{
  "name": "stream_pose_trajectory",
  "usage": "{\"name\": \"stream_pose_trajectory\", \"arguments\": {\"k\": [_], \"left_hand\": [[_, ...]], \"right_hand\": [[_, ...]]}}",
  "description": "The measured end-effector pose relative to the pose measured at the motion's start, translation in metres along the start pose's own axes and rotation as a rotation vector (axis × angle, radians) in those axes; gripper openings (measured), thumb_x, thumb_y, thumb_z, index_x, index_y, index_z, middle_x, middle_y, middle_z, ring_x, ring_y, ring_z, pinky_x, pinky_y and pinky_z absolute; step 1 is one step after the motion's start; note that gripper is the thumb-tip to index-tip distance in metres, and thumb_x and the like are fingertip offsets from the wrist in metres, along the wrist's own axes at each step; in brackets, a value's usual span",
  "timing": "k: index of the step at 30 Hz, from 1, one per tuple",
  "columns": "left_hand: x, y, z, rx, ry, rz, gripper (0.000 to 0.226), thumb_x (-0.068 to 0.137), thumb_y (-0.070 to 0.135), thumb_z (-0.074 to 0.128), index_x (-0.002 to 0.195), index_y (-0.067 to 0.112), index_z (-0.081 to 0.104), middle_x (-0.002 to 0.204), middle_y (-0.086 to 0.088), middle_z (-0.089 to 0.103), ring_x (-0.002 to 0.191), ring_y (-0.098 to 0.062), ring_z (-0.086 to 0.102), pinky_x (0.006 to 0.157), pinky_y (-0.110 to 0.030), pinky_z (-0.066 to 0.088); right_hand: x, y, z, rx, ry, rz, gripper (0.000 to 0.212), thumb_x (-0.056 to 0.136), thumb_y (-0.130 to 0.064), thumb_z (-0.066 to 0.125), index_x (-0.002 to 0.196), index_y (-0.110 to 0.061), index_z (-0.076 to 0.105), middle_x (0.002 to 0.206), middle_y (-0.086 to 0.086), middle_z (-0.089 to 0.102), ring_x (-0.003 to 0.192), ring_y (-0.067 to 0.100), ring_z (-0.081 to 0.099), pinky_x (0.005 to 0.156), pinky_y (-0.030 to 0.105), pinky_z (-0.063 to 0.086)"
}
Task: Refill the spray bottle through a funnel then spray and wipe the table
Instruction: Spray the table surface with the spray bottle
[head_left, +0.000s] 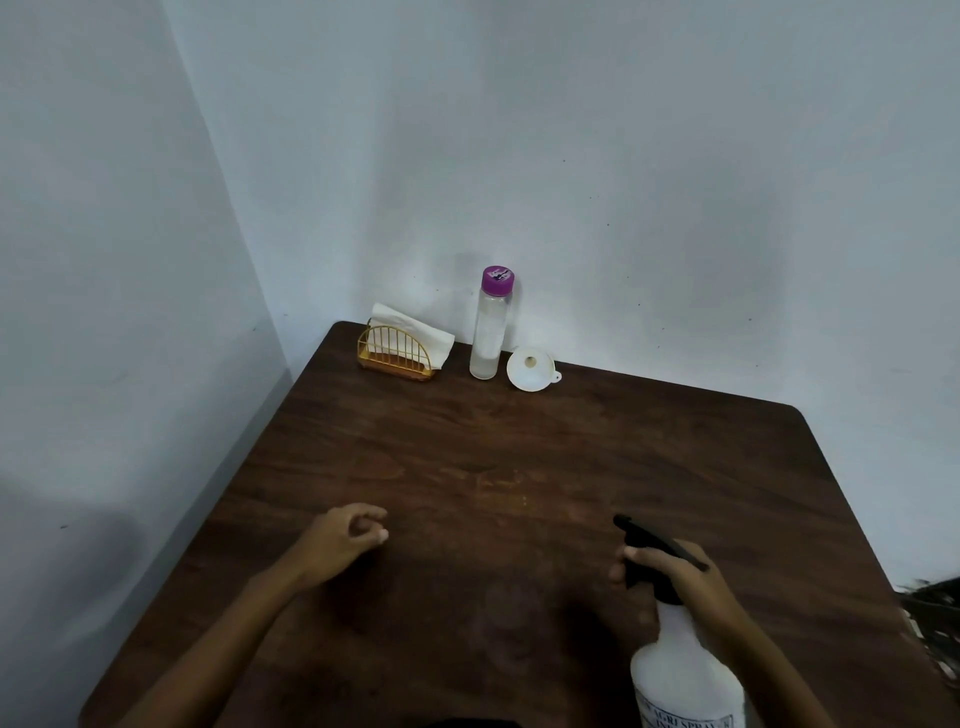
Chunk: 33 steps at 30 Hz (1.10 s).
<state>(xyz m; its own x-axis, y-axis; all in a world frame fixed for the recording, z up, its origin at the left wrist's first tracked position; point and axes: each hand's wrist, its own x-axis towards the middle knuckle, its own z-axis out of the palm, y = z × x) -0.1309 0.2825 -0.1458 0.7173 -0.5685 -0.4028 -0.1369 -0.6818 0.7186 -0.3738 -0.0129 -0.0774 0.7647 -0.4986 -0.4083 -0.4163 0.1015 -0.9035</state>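
My right hand (685, 577) grips the black trigger head of a white spray bottle (685, 670) at the near right of the dark wooden table (519, 441), nozzle pointing toward the far left. My left hand (345, 540) hovers over the table's near left with fingers curled loosely and thumb touching fingertips, holding nothing. At the far edge by the wall stands a clear refill bottle (491, 327) with a purple cap. Beside it on its right lies a white funnel (531, 369). A gold wire holder with white napkins (402, 348) stands to the bottle's left.
White walls meet in a corner behind the table's far left. A dark object (935, 623) shows past the table's right edge. A faint damp sheen (511, 629) lies on the wood between my arms.
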Motion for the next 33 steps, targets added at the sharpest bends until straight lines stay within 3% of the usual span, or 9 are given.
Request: {"name": "stream_pose_trajectory", "arguments": {"k": [6, 12, 15, 17, 20, 22, 25, 29, 33], "left_hand": [[0.002, -0.008, 0.005, -0.045, -0.011, -0.007, 0.034, 0.085, 0.023, 0.066, 0.118, 0.018, 0.06, 0.104, 0.002, 0.068, 0.098, -0.01, 0.064, 0.097, -0.033, 0.048], [0.003, -0.014, 0.006, -0.018, 0.021, -0.019, 0.037, 0.085, 0.023, 0.065, 0.122, 0.017, 0.058, 0.12, 0.001, 0.064, 0.111, -0.011, 0.059, 0.1, -0.029, 0.044], [0.003, -0.014, 0.008, 0.027, 0.057, 0.002, 0.038, 0.086, 0.021, 0.064, 0.123, 0.016, 0.057, 0.124, 0.0, 0.062, 0.115, -0.011, 0.057, 0.099, -0.024, 0.041], [0.003, -0.014, 0.009, 0.029, 0.083, 0.016, 0.037, 0.087, 0.02, 0.064, 0.123, 0.015, 0.058, 0.124, 0.0, 0.062, 0.114, -0.01, 0.056, 0.097, -0.021, 0.04], [0.004, -0.013, 0.01, 0.022, 0.111, 0.033, 0.036, 0.086, 0.019, 0.064, 0.122, 0.016, 0.059, 0.123, 0.0, 0.063, 0.112, -0.009, 0.056, 0.094, -0.019, 0.04], [0.004, -0.013, 0.011, 0.019, 0.111, 0.033, 0.035, 0.087, 0.02, 0.064, 0.121, 0.017, 0.059, 0.123, 0.001, 0.063, 0.112, -0.008, 0.056, 0.094, -0.019, 0.04], [0.003, -0.014, 0.011, 0.012, 0.125, 0.039, 0.034, 0.086, 0.02, 0.064, 0.12, 0.018, 0.06, 0.122, 0.001, 0.063, 0.11, -0.007, 0.056, 0.094, -0.019, 0.04], [0.003, -0.013, 0.011, 0.005, 0.132, 0.048, 0.033, 0.087, 0.019, 0.064, 0.119, 0.018, 0.06, 0.121, 0.002, 0.063, 0.11, -0.008, 0.056, 0.095, -0.021, 0.041], [0.003, -0.01, 0.013, 0.008, 0.141, 0.06, 0.032, 0.086, 0.019, 0.064, 0.118, 0.018, 0.061, 0.12, 0.002, 0.064, 0.109, -0.008, 0.058, 0.095, -0.021, 0.042]], "right_hand": [[0.002, 0.009, 0.002, -0.015, 0.179, -0.015, 0.016, 0.083, -0.002, 0.062, 0.071, 0.009, 0.063, 0.051, 0.019, 0.053, 0.043, 0.024, 0.048, 0.041, 0.027, 0.038], [-0.003, 0.0, -0.011, -0.031, -0.188, 0.026, 0.014, 0.084, 0.002, 0.055, 0.092, 0.008, 0.065, 0.083, 0.025, 0.069, 0.056, 0.02, 0.062, 0.038, 0.027, 0.044], [-0.001, 0.006, -0.007, -0.017, -0.095, -0.057, 0.008, 0.079, -0.002, 0.064, 0.079, 0.006, 0.067, 0.064, 0.021, 0.062, 0.049, 0.027, 0.054, 0.042, 0.03, 0.04], [0.002, 0.009, -0.003, -0.062, -0.003, -0.134, 0.026, 0.069, -0.015, 0.073, 0.068, 0.01, 0.063, 0.049, 0.014, 0.053, 0.047, 0.026, 0.048, 0.041, 0.027, 0.038], [0.003, 0.004, 0.001, -0.155, -0.098, -0.163, 0.039, 0.074, -0.021, 0.074, 0.084, 0.015, 0.064, 0.047, 0.007, 0.052, 0.044, 0.02, 0.048, 0.041, 0.021, 0.037], [0.002, -0.001, 0.001, -0.231, -0.213, -0.156, 0.027, 0.084, -0.017, 0.063, 0.091, 0.009, 0.066, 0.055, 0.005, 0.061, 0.047, 0.014, 0.056, 0.042, 0.022, 0.041], [0.001, -0.003, -0.002, -0.267, -0.24, -0.175, 0.017, 0.088, -0.014, 0.059, 0.082, -0.002, 0.069, 0.065, 0.004, 0.067, 0.05, 0.009, 0.058, 0.042, 0.025, 0.043], [0.008, 0.0, 0.002, -0.395, -0.146, -0.238, 0.034, 0.084, -0.016, 0.065, 0.054, -0.031, 0.062, 0.046, -0.004, 0.054, 0.043, 0.008, 0.046, 0.048, 0.027, 0.037], [0.015, -0.005, 0.002, -0.495, -0.177, -0.241, 0.021, 0.084, -0.025, 0.066, 0.063, -0.027, 0.065, 0.054, -0.002, 0.06, 0.051, 0.013, 0.054, 0.052, 0.028, 0.04]]}}
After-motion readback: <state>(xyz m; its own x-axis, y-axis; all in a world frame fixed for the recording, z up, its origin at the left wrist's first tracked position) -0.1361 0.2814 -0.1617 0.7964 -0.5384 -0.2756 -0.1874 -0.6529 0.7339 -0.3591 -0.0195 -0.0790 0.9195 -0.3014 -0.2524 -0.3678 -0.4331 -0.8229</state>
